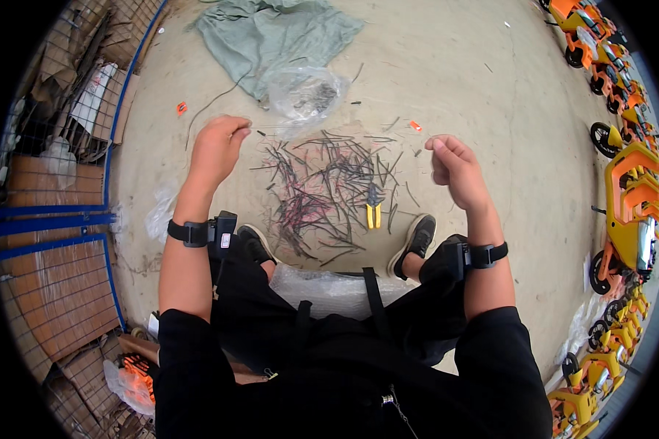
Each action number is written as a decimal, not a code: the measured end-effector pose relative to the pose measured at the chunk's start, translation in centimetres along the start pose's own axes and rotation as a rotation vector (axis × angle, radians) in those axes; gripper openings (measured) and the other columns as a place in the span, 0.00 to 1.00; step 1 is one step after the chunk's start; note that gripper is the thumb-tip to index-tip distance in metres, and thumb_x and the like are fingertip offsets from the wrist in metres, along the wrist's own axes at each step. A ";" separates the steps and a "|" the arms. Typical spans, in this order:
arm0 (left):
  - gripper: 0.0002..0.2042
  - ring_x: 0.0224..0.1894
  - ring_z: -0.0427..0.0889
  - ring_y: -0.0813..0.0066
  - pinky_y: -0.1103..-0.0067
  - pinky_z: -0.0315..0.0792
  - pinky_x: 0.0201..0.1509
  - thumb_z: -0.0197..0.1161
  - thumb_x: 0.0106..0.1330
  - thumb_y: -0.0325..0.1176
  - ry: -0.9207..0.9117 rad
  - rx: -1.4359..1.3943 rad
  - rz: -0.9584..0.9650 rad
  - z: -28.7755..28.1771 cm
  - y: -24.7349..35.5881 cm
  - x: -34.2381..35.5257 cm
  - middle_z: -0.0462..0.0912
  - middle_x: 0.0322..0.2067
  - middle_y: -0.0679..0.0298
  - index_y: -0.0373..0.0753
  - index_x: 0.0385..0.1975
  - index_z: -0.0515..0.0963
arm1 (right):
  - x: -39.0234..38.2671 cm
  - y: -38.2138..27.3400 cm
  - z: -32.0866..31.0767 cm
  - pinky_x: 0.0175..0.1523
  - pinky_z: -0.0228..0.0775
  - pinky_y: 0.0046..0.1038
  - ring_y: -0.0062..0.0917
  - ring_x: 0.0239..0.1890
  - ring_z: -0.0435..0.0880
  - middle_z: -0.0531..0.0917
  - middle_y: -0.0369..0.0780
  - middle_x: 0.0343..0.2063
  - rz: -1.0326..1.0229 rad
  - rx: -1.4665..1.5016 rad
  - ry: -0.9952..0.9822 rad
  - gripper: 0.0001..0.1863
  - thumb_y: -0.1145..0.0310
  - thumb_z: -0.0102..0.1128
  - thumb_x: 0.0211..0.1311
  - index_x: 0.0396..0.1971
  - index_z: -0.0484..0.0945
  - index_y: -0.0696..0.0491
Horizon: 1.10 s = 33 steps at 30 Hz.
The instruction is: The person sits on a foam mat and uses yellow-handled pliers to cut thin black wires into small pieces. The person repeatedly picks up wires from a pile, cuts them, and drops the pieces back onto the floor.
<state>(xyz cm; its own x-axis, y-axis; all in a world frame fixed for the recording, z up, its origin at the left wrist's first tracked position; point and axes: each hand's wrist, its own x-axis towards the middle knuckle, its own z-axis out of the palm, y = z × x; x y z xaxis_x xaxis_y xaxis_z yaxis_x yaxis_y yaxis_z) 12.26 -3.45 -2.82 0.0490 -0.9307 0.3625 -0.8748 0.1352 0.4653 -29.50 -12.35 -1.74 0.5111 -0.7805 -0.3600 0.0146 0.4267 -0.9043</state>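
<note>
My left hand [218, 152] is raised on the left with thumb and index finger pinched together. A faint thin strand seems to run from its fingertips, too fine to name. On the right my right hand [458, 172] is held up, its fingers curled in against the thumb; what they hold, if anything, is hidden. Between and below the hands, a scattered heap of short dark cable pieces [344, 164] with reddish strands lies on the floor. Pliers with yellow handles [373, 214] rest at the heap's right side, touched by neither hand.
Beyond the heap lie a clear plastic bag [307, 94] with dark bits and a grey-green sheet [271, 36]. Small orange pieces [181, 108] dot the floor. A blue-framed mesh cage [58, 168] with cardboard stands left; yellow-orange wheeled vehicles [630, 197] line the right.
</note>
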 end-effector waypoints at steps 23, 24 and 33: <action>0.11 0.42 0.83 0.76 0.85 0.73 0.34 0.56 0.71 0.34 -0.006 -1.905 -0.431 0.0 5.4 1.5 0.84 0.37 0.66 0.37 0.46 0.77 | 3.0 8.5 6.5 0.46 0.73 0.40 0.47 0.40 0.80 0.81 0.52 0.37 -0.224 -1.103 0.014 0.16 0.63 0.60 0.59 0.41 0.79 0.58; 0.10 0.42 0.83 0.77 0.85 0.73 0.34 0.57 0.70 0.34 0.015 -1.866 -0.466 0.1 5.2 1.5 0.84 0.37 0.66 0.37 0.46 0.77 | 2.6 8.5 7.0 0.49 0.72 0.40 0.47 0.44 0.79 0.79 0.53 0.42 -0.223 -1.141 -0.041 0.19 0.62 0.62 0.57 0.45 0.77 0.59; 0.12 0.38 0.83 0.77 0.84 0.74 0.34 0.60 0.67 0.34 -0.353 -1.440 -0.607 2.3 9.3 0.4 0.84 0.35 0.63 0.33 0.44 0.78 | 1.3 1.9 9.4 0.71 0.49 0.42 0.51 0.67 0.56 0.58 0.58 0.64 -0.582 -0.923 0.162 0.48 0.66 0.70 0.50 0.67 0.50 0.63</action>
<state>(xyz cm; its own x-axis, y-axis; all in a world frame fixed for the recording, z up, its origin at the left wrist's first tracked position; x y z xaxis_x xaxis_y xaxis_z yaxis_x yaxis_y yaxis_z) 2.97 -3.38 -0.20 -0.0833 -0.9641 -0.2520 0.4037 -0.2638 0.8760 -20.77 -8.23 -1.78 0.5151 -0.8307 0.2112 -0.4656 -0.4780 -0.7448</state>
